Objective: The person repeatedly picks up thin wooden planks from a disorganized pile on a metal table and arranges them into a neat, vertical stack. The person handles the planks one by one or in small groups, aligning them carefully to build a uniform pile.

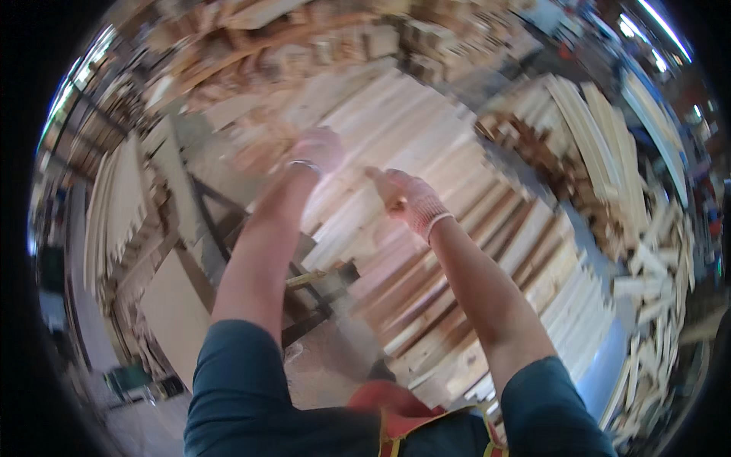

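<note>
Both my arms reach forward over a broad spread of pale wooden boards [396, 114] lying side by side. My left hand [317, 150], in a white-pink glove, is over their left side, beside a blurred heap of small wood pieces [263, 141]. Motion smears its fingers, so its grip is unclear. To the right, my gloved right hand [417, 202] is closed on a short, light-coloured wood piece [378, 185] that sticks out toward the left, above the boards. Closer to me, darker brown boards [457, 266] lie among the pale ones.
Stacked boards [122, 206] stand at the left, near a dark metal frame [209, 202]. More stacked planks [586, 137] lie at the right, above a pile of loose offcuts [647, 305]. Wood blocks [327, 49] fill the far side. A blue surface [601, 365] shows at lower right.
</note>
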Demonstrator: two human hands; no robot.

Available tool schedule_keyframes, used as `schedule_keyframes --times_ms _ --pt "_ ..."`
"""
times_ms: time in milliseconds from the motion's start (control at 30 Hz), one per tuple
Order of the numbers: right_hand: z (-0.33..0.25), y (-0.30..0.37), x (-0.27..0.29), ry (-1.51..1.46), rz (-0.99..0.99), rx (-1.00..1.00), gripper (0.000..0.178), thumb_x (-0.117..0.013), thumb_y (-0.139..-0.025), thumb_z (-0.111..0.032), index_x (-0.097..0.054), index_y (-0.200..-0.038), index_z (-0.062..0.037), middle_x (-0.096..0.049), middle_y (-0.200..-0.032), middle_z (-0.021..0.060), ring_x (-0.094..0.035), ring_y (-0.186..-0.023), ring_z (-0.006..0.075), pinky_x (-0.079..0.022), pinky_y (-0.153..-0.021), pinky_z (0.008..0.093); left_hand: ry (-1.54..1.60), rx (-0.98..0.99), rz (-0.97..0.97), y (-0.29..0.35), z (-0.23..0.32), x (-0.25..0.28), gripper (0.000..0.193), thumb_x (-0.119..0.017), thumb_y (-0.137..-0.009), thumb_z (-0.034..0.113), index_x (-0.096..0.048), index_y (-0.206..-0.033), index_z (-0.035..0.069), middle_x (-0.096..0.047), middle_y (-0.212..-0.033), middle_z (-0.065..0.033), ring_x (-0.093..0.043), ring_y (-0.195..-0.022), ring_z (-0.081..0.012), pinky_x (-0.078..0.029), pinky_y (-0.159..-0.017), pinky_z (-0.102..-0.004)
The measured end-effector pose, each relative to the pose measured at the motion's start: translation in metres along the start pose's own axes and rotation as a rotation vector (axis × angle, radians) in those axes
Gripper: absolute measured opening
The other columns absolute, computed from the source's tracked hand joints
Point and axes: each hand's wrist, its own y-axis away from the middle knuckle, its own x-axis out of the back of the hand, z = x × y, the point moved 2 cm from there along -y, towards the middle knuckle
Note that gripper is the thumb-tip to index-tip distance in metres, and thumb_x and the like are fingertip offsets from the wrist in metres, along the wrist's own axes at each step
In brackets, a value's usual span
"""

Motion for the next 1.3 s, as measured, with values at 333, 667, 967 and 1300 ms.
schedule_keyframes --times_ms 333,667,967,1300 --pt "0.039 0.328 0.159 0.431 0.636 0.412 0.081 -0.079 -0.098 -0.029 -0.042 -0.162 0.0024 -0.064 -0.146 0.0208 -0.068 -0.122 0.0230 -0.053 -0.108 0.0343 0.254 -0.152 -0.041 0.133 0.144 0.117 0.075 -0.051 -0.106 0.055 -0.045 -0.162 0.005 -0.047 -0.167 -0.0156 -0.041 -0.155 -0.0317 -0.030 -0.130 -0.0411" --pt "0.141 0.372 0.190 0.307 0.586 0.260 0.090 -0.081 -0.093 -0.033 -0.037 -0.164 0.0008 -0.068 -0.130 0.0192 -0.068 -0.113 0.0244 -0.055 -0.102 0.0356 0.316 -0.190 -0.449 0.247 0.344 0.176 0.106 -0.055 -0.097 0.076 -0.021 -0.172 0.008 -0.031 -0.175 -0.0188 -0.031 -0.161 -0.0344 -0.029 -0.131 -0.0439" --pt "0.160 0.338 0.220 -0.339 0.191 0.411 0.081 -0.076 -0.091 -0.016 -0.040 -0.161 0.0030 -0.067 -0.124 0.0159 -0.065 -0.104 0.0242 -0.055 -0.093 0.0360 0.375 -0.019 -0.344 0.304 0.439 0.204 0.113 -0.080 -0.090 0.042 -0.009 -0.174 0.018 -0.032 -0.169 -0.0234 -0.056 -0.140 -0.0421 -0.051 -0.112 -0.0513" --pt "0.171 0.319 0.248 -0.004 0.389 0.100 0.049 -0.076 -0.099 -0.041 -0.051 -0.119 -0.0033 -0.058 -0.081 0.0075 -0.056 -0.062 0.0172 -0.044 -0.047 0.0329 0.585 0.173 -0.195 0.255 0.293 0.206 0.103 -0.080 -0.086 0.038 -0.024 -0.172 0.025 -0.054 -0.154 -0.0205 -0.064 -0.128 -0.0407 -0.053 -0.112 -0.0433"
